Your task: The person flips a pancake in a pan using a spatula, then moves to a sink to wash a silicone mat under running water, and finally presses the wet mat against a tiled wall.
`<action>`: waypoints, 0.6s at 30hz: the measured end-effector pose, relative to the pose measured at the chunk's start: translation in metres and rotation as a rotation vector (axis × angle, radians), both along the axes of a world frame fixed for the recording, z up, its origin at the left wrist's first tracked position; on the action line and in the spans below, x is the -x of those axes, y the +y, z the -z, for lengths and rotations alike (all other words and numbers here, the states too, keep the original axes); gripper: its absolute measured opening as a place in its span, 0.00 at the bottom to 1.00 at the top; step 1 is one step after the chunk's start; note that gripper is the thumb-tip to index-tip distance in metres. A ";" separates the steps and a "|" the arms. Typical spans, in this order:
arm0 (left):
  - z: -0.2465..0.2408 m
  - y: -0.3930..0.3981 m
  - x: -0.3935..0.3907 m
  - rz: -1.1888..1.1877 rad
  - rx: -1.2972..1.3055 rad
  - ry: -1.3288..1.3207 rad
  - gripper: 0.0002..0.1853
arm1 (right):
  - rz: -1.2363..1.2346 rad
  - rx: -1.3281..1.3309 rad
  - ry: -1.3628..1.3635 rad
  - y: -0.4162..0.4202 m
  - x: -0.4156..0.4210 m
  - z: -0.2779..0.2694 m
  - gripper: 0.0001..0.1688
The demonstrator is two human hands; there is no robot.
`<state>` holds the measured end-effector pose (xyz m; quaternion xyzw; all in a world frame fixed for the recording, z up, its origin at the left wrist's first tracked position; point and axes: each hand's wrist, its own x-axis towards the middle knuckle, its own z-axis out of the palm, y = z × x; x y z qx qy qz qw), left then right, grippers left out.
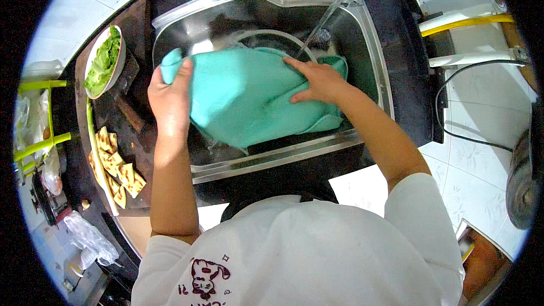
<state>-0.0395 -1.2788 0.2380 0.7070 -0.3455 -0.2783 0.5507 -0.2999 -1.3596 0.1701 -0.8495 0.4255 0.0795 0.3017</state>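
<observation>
A turquoise cloth (pixel 238 93) is spread and partly folded over the steel sink (pixel 265 6). My left hand (pixel 172 93) grips its left corner, with a rolled bit of fabric showing above the thumb and fingers. On the cloth's right part rests my right hand (pixel 318 78), palm down and fingers apart. Water (pixel 318 29) runs down from the top right and falls just behind the right fingertips. Beyond the cloth, a round rim (pixel 280 34) of some vessel shows in the sink; the cloth hides the rest.
Left of the sink lies a dark wooden board (pixel 142 165). It carries a bowl of green leaves (pixel 104 66), a cleaver (pixel 129 112), a scallion (pixel 95 148) and several browned food pieces (pixel 119 161). A clear plastic bag (pixel 91 240) is at lower left. A black cable (pixel 446 123) hangs at right.
</observation>
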 end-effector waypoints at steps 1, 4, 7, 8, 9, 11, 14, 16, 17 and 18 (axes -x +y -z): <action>0.002 0.002 -0.007 -0.036 -0.042 0.071 0.11 | -0.010 -0.038 0.033 -0.001 0.004 -0.001 0.39; 0.021 0.009 -0.026 0.029 -0.301 -0.297 0.19 | -0.017 -0.082 0.099 -0.006 0.018 0.000 0.36; 0.044 0.020 -0.012 0.111 -0.630 -0.905 0.27 | -0.001 0.059 -0.050 -0.012 0.012 0.006 0.32; 0.042 0.015 0.001 0.177 -0.812 -0.862 0.30 | 0.014 0.145 -0.192 -0.013 0.001 0.012 0.32; 0.059 0.017 0.001 0.223 -0.677 -1.116 0.31 | 0.026 0.235 -0.340 -0.013 -0.013 0.015 0.31; 0.092 0.017 0.007 0.436 -0.457 -1.364 0.33 | -0.089 0.407 -0.294 -0.007 -0.042 0.020 0.31; 0.115 0.022 0.029 0.796 -0.483 -1.253 0.35 | -0.194 0.478 -0.025 0.009 -0.050 0.034 0.38; 0.122 0.023 0.031 0.914 -0.569 -1.237 0.37 | -0.167 0.301 0.191 0.015 -0.042 0.048 0.43; 0.126 0.021 0.032 0.944 -0.612 -1.276 0.38 | -0.199 0.317 0.197 0.019 -0.037 0.062 0.45; 0.130 0.021 0.033 0.977 -0.657 -1.313 0.39 | -0.230 0.328 0.203 0.025 -0.034 0.078 0.47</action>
